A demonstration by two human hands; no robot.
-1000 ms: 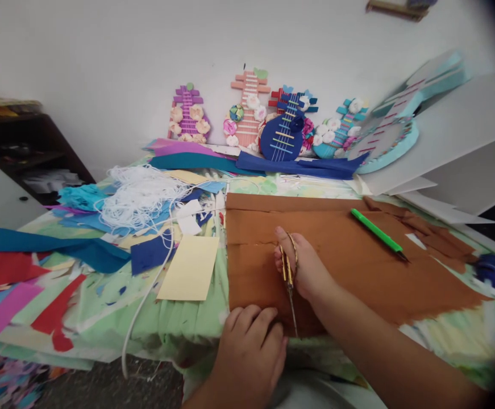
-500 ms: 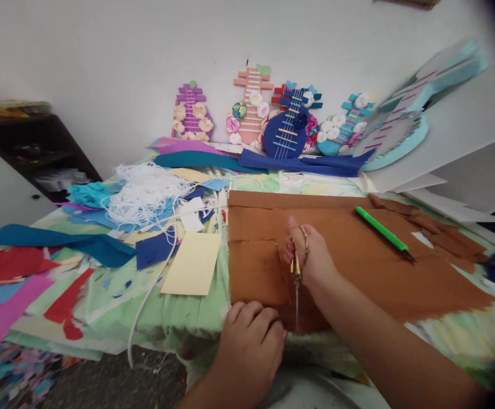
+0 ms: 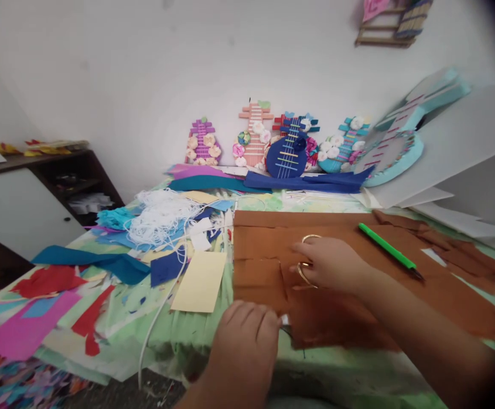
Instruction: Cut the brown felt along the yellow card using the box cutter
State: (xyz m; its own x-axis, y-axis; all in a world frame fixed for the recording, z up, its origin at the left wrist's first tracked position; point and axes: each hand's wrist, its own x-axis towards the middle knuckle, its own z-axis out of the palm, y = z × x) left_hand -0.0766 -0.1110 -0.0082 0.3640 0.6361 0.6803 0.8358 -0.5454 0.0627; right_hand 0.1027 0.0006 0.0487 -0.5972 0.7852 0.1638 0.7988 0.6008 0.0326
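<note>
A wide brown sheet of fabric or crepe paper covers the right half of the table, with a smaller rectangle marked off by a cut at its near left. My left hand is closed over the near edge of that rectangle, thumb hidden. Over the sheet, my right hand holds a pair of scissors by its gold handle loops; the blades are hidden and the fingers slightly blurred. A green marker lies on the sheet right of my right hand.
Cream paper, a white cord, a tangle of white string and coloured scraps lie to the left. Several decorated paper instruments, one dark blue, lean on the back wall. Large white boards stand at right.
My right hand has swung the scissors up and away from the near edge. A gap now shows between the rectangle and the rest of the sheet there. The camera view has tilted up.
</note>
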